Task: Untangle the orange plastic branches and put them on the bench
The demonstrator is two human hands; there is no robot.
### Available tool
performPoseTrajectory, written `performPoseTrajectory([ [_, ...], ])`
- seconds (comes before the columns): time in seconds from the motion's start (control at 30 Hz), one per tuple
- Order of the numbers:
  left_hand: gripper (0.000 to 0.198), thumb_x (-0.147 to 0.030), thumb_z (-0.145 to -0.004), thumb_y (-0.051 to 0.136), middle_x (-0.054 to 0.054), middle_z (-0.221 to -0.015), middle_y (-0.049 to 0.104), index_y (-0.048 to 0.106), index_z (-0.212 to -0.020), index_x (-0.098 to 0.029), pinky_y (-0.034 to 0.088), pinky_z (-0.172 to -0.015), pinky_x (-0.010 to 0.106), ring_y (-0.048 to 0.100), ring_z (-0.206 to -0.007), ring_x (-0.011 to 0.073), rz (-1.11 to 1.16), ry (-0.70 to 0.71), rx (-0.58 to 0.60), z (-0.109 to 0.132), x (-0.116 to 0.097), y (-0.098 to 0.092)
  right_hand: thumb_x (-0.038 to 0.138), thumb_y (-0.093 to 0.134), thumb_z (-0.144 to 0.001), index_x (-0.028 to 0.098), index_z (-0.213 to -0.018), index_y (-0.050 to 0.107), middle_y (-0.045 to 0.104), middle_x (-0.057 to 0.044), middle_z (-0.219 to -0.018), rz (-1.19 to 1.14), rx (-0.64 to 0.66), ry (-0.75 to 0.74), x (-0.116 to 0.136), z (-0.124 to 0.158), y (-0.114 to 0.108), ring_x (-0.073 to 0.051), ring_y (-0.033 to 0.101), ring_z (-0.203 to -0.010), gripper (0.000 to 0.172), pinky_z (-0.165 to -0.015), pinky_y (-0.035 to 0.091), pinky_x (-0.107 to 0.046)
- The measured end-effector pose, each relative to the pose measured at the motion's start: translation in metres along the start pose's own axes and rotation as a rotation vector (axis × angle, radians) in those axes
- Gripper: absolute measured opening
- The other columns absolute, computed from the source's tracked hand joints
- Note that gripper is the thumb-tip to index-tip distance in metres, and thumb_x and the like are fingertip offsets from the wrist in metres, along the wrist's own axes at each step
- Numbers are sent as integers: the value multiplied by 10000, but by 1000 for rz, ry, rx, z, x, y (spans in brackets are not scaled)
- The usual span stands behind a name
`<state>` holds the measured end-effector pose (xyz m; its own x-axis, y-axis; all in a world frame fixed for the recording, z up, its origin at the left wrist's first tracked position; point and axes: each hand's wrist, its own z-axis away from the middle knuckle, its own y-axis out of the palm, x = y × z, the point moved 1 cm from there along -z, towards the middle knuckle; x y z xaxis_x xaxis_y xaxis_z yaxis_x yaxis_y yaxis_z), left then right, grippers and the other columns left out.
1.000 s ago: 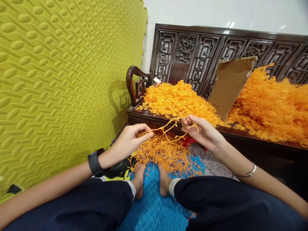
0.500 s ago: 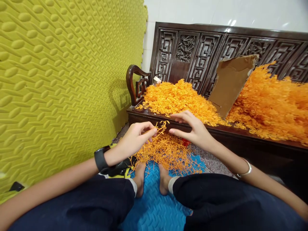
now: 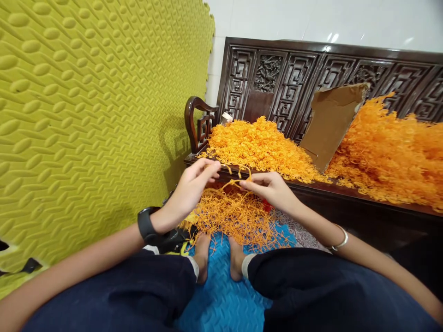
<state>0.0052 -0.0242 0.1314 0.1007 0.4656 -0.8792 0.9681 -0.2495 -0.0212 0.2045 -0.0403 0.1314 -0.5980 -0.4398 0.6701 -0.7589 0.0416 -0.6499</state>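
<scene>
My left hand [image 3: 191, 186] and my right hand [image 3: 270, 189] are raised together in front of a carved wooden bench [image 3: 311, 189]. Both pinch a thin orange plastic sprig [image 3: 231, 177] that spans the gap between their fingertips. Under the hands, a tangled heap of orange sprigs [image 3: 235, 216] lies on the floor by my bare feet. A black watch sits on my left wrist and a silver bangle on my right.
A pile of orange pieces [image 3: 259, 145] covers the bench's left end; a larger pile [image 3: 391, 147] fills its right. A cardboard sheet [image 3: 328, 122] leans between them. A yellow foam mat [image 3: 86, 115] stands at left and a blue foam mat [image 3: 221, 295] lies underfoot.
My hands first held a long sprig stretched apart, then came close together over the heap. They have since risen slightly, with a shorter sprig pinched between them.
</scene>
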Motion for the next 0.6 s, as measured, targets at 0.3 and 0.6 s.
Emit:
performPoseTrajectory([
  [0.3, 668, -585, -880, 263, 76, -566, 618, 643, -596, -116, 445, -559, 292, 549, -485, 139, 66, -371, 286, 3, -4, 1, 400, 554, -840, 148, -764, 692, 392, 59, -436, -186, -324, -1, -5, 3, -8, -54, 339, -423, 297, -460, 260, -231],
  [0.6, 156, -250, -864, 536, 94, -934, 659, 580, -934, -117, 475, -824, 312, 629, -854, 165, 383, -235, -178, -5, 17, -1, 382, 577, -819, 161, -850, 717, 470, 34, -526, -168, -105, -51, -5, 9, -4, -64, 416, -476, 263, -455, 286, -229],
])
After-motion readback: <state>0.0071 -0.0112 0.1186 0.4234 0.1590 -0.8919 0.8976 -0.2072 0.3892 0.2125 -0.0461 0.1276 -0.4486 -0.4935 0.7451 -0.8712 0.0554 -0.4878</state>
